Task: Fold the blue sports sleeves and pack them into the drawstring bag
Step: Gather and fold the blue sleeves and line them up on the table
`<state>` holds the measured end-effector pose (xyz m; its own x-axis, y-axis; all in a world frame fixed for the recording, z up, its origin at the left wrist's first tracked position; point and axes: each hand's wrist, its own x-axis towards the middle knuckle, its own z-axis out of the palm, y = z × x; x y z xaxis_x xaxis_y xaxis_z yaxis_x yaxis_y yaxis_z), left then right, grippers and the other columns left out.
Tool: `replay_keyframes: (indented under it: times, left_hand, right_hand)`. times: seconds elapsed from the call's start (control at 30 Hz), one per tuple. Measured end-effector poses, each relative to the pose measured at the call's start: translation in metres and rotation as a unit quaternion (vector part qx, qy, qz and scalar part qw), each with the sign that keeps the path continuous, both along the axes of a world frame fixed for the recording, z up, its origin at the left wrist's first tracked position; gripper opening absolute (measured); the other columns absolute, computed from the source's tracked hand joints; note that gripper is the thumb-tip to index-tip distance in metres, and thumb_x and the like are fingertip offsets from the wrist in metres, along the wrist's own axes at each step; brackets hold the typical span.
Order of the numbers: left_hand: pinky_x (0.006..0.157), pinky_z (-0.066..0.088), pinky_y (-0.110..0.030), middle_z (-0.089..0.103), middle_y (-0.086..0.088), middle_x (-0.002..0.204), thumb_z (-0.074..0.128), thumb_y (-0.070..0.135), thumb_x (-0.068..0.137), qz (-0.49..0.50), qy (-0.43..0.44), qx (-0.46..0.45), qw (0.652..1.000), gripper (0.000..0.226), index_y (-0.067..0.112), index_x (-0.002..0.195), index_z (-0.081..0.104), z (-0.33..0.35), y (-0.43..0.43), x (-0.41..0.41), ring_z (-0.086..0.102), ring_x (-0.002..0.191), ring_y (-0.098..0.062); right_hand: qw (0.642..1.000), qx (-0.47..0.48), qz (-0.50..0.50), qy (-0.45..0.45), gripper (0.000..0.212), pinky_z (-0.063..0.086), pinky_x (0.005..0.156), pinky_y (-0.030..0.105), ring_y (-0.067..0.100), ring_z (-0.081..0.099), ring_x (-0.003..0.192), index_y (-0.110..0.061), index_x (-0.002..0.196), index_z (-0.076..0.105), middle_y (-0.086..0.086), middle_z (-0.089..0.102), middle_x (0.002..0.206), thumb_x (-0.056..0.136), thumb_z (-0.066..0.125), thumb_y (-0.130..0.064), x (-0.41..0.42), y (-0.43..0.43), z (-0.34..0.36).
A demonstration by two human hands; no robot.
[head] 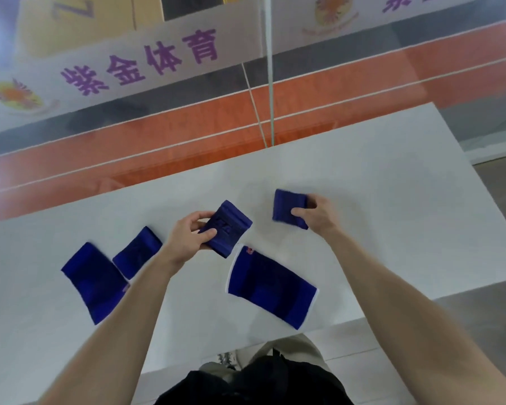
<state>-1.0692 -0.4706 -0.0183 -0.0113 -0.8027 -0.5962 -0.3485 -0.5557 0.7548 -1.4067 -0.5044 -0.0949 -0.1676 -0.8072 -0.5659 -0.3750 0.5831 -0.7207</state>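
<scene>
Several blue sports sleeves are spread over a white table [377,176]. My left hand [187,236] grips a small dark blue sleeve [228,228] just above the table's middle. My right hand [314,213] pinches another small blue sleeve [287,207], further right. A large blue sleeve with white trim [270,286] lies flat below the held ones. At the left lie a large sleeve [95,282] and a smaller one [136,252], side by side. I see no drawstring bag.
The table's near edge runs just in front of my body, and its right edge ends at about two thirds of the view. Beyond the far edge stands a glass wall with a purple-lettered white band [140,65], and an orange court floor [187,135] behind it.
</scene>
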Motion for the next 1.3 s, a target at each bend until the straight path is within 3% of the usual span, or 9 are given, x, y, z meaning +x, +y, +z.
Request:
replay_keyframes:
  times: [0.2, 0.33, 0.43, 0.57, 0.8, 0.93, 1.13, 1.23, 1.3]
  left_hand:
    - [0.103, 0.063, -0.044, 0.081, -0.006, 0.125, 0.061, -0.004, 0.106, 0.075, 0.008, 0.018, 0.997, 0.039, 0.013, 0.141, 0.07, -0.012, 0.009, 0.066, 0.077, 0.12, -0.026]
    - [0.098, 0.064, -0.046, 0.081, -0.009, 0.122, 0.055, -0.005, 0.105, 0.095, 0.036, 0.027, 0.994, 0.037, 0.014, 0.131, 0.073, -0.011, 0.01, 0.109, 0.075, 0.121, -0.033]
    - [0.089, 0.064, -0.042, 0.081, -0.013, 0.12, 0.052, -0.005, 0.106, 0.078, 0.074, 0.034, 0.994, 0.035, 0.011, 0.13, 0.073, -0.002, 0.014, 0.137, 0.076, 0.117, -0.035]
    - [0.08, 0.067, -0.035, 0.08, -0.017, 0.116, 0.047, -0.001, 0.111, 0.057, 0.13, 0.041, 0.989, 0.032, 0.009, 0.128, 0.072, 0.011, 0.027, 0.17, 0.076, 0.105, -0.029]
    - [0.089, 0.064, -0.04, 0.079, -0.017, 0.12, 0.039, 0.015, 0.116, 0.053, 0.158, 0.02, 0.986, 0.035, 0.008, 0.131, 0.071, 0.017, 0.053, 0.235, 0.074, 0.113, -0.032]
    - [0.096, 0.064, -0.045, 0.081, -0.011, 0.116, 0.056, 0.026, 0.114, 0.055, 0.177, -0.001, 0.983, 0.025, 0.014, 0.129, 0.073, 0.024, 0.063, 0.249, 0.076, 0.109, -0.028]
    - [0.099, 0.066, -0.048, 0.083, 0.009, 0.115, 0.071, 0.017, 0.107, -0.012, 0.057, -0.092, 0.994, 0.023, 0.029, 0.127, 0.073, 0.03, 0.076, 0.254, 0.081, 0.106, -0.018]
    - [0.097, 0.065, -0.043, 0.083, 0.014, 0.112, 0.07, 0.018, 0.107, -0.036, 0.004, -0.115, 0.993, 0.023, 0.033, 0.125, 0.075, 0.036, 0.083, 0.255, 0.079, 0.104, -0.011]
    - [0.093, 0.063, -0.037, 0.082, 0.016, 0.112, 0.068, 0.018, 0.108, -0.056, -0.022, -0.128, 0.99, 0.024, 0.033, 0.125, 0.075, 0.043, 0.09, 0.255, 0.078, 0.103, -0.007]
  right_hand:
    - [0.985, 0.014, 0.054, -0.163, 0.018, 0.06, 0.105, 0.056, 0.034, 0.077, 0.11, -0.017, 0.11, 0.078, 0.01, 0.083, 0.109, 0.097, 0.066, -0.021, 0.079, 0.02, 0.047]
    - [0.957, 0.033, 0.063, -0.282, 0.026, 0.061, 0.097, 0.043, 0.025, 0.077, 0.105, -0.01, 0.121, 0.076, 0.009, 0.082, 0.112, 0.106, 0.056, -0.002, 0.137, 0.036, 0.088]
    - [0.951, 0.027, 0.068, -0.301, 0.031, 0.063, 0.102, 0.046, 0.031, 0.076, 0.117, -0.006, 0.13, 0.074, 0.013, 0.081, 0.123, 0.106, 0.055, -0.001, 0.189, 0.046, 0.109]
    - [0.963, 0.014, 0.088, -0.256, 0.031, 0.064, 0.102, 0.05, 0.036, 0.073, 0.123, -0.007, 0.133, 0.072, 0.015, 0.079, 0.127, 0.106, 0.058, -0.001, 0.257, 0.05, 0.116]
    - [0.98, -0.06, 0.18, -0.065, 0.019, 0.068, 0.091, 0.049, 0.022, 0.077, 0.105, -0.016, 0.124, 0.07, 0.002, 0.08, 0.114, 0.107, 0.063, -0.01, 0.347, 0.06, 0.123]
    - [0.983, -0.098, 0.156, -0.015, 0.013, 0.068, 0.088, 0.051, 0.019, 0.075, 0.103, -0.022, 0.117, 0.067, -0.005, 0.077, 0.11, 0.107, 0.065, -0.016, 0.375, 0.069, 0.122]
    - [0.982, -0.1, 0.157, 0.042, 0.003, 0.068, 0.076, 0.043, 0.02, 0.079, 0.08, -0.022, 0.108, 0.062, -0.004, 0.077, 0.103, 0.105, 0.063, -0.023, 0.386, 0.085, 0.117]
    - [0.963, -0.146, 0.196, 0.117, 0.015, 0.065, 0.079, 0.038, 0.012, 0.073, 0.09, -0.022, 0.106, 0.069, -0.008, 0.074, 0.104, 0.096, 0.074, -0.031, 0.374, 0.09, 0.115]
    - [0.965, -0.151, 0.198, 0.08, 0.035, 0.061, 0.086, 0.032, 0.008, 0.07, 0.105, -0.022, 0.121, 0.067, -0.01, 0.071, 0.118, 0.093, 0.082, -0.036, 0.366, 0.092, 0.118]
